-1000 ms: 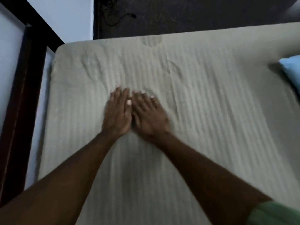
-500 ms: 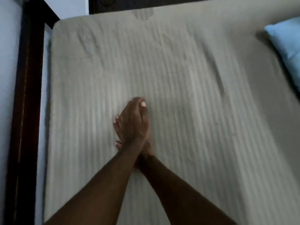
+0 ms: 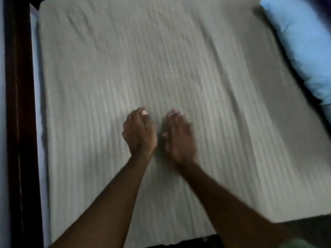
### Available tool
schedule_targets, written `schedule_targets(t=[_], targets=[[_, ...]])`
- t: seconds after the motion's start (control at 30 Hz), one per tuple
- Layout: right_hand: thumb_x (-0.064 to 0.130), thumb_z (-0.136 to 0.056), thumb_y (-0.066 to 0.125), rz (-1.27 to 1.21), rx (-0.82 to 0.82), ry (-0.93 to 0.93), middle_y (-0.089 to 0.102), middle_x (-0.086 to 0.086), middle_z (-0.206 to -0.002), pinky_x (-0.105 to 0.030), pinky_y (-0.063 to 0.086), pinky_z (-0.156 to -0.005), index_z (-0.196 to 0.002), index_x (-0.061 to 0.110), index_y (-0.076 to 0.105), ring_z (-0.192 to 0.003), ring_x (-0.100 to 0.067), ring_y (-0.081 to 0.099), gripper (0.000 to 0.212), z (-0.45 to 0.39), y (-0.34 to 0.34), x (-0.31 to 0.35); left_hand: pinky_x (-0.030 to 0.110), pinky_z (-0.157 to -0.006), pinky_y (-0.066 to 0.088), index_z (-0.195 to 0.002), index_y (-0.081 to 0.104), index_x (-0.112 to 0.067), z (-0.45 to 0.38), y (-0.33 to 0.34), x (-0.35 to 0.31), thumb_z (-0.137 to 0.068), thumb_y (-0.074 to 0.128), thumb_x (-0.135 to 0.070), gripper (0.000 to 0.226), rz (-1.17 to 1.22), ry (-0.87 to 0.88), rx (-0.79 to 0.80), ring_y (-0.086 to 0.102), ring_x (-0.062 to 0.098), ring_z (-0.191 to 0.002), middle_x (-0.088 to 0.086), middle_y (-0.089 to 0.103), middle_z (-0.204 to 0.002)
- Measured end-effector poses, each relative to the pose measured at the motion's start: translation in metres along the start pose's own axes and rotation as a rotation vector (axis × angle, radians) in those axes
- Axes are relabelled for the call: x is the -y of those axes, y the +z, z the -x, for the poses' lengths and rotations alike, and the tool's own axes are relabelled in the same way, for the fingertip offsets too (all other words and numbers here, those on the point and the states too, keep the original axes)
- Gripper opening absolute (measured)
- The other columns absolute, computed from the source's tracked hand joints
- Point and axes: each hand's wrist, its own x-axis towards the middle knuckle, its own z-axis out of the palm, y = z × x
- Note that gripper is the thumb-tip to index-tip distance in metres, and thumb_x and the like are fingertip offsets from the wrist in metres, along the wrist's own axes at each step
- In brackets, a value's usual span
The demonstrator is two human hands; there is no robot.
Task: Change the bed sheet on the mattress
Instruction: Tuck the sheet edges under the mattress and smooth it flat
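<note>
Head view, looking down the bed. The bed sheet (image 3: 179, 77), pale with faint woven stripes, is spread over the mattress (image 3: 38, 104) and covers it from the left edge to the right; a thin strip of lighter mattress side shows along the left edge next to the dark wooden bed frame (image 3: 16, 122). Both hands rest on the sheet slightly nearer the near edge than the far one, about midway between the left and right edges, close beside each other but not touching. The left hand (image 3: 138, 134) lies with its back up, thumb forward and fingers loosely curled under; whether any cloth is caught in them cannot be told. The right hand (image 3: 179, 140) lies flatter, fingers extended on the fabric, blurred by motion, gripping nothing. Judgement: hands are placed at the middle so creases can be pushed outward toward the edges; the step in hand looks like smoothing, with the sheet already laid. Shallow wrinkles are visible near the far left corner, and a long diagonal crease runs toward the right edge. A light blue pillow (image 3: 304, 51) lies at the far right corner, on top of the sheet. No containers in view. Tucking at the near edge cannot be judged; the sheet's hem ends there over dark floor.
</note>
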Motion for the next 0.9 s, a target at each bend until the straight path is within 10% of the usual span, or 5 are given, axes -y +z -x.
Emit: schedule_targets(t=[0.23, 0.4, 0.5, 0.7, 0.9], targets=[[0.042, -0.110, 0.032, 0.038, 0.170, -0.231, 0.017, -0.003, -0.172, -0.044, 0.011, -0.129, -0.164, 0.018, 0.024, -0.160, -0.019, 0.003, 0.060, 0.114, 0.020, -0.010, 0.039, -0.105, 0.034, -0.117, 0.067, -0.010, 0.055, 0.022, 0.050, -0.101, 0.042, -0.040, 0.042, -0.085, -0.023, 0.190, 0.053, 0.037, -0.119, 0.019, 0.063, -0.120], [0.038, -0.108, 0.036, 0.150, 0.015, 0.193, 0.008, -0.003, -0.173, -0.047, 0.012, -0.128, -0.166, 0.016, 0.014, -0.160, -0.021, 0.004, 0.065, 0.124, -0.031, -0.103, 0.042, -0.109, 0.033, -0.123, 0.059, -0.013, 0.063, 0.025, 0.025, -0.103, 0.050, -0.041, 0.036, -0.129, -0.258, 0.212, 0.043, 0.038, -0.131, 0.018, 0.049, -0.138], [0.034, -0.107, 0.035, 0.062, -0.036, 0.352, 0.011, -0.010, -0.172, -0.051, 0.011, -0.128, -0.164, 0.009, 0.017, -0.160, -0.027, 0.006, 0.064, 0.135, -0.027, -0.076, 0.048, -0.095, 0.042, -0.118, 0.061, -0.016, 0.098, 0.026, 0.008, -0.102, 0.049, -0.042, 0.032, -0.197, -0.039, 0.141, 0.050, 0.037, -0.118, 0.014, 0.054, -0.126], [0.030, -0.106, 0.037, -0.073, 0.032, -0.061, 0.053, 0.005, -0.151, -0.042, 0.025, -0.126, -0.143, 0.014, 0.048, -0.145, -0.029, 0.039, 0.041, 0.199, -0.002, -0.018, 0.039, -0.095, 0.047, -0.105, 0.064, -0.016, 0.195, 0.048, 0.026, -0.099, 0.050, -0.033, 0.024, 0.059, 0.191, 0.341, 0.056, 0.021, -0.105, 0.002, 0.058, -0.108], [0.039, -0.102, 0.048, 0.132, 0.225, -0.388, 0.040, -0.009, -0.162, -0.048, 0.018, -0.128, -0.156, 0.011, 0.042, -0.156, -0.028, 0.023, 0.061, 0.194, -0.023, -0.120, 0.046, -0.094, 0.044, -0.111, 0.063, -0.025, 0.217, 0.076, 0.007, -0.101, 0.047, -0.033, 0.021, -0.117, 0.216, 0.383, 0.052, 0.022, -0.116, -0.001, 0.058, -0.120]])
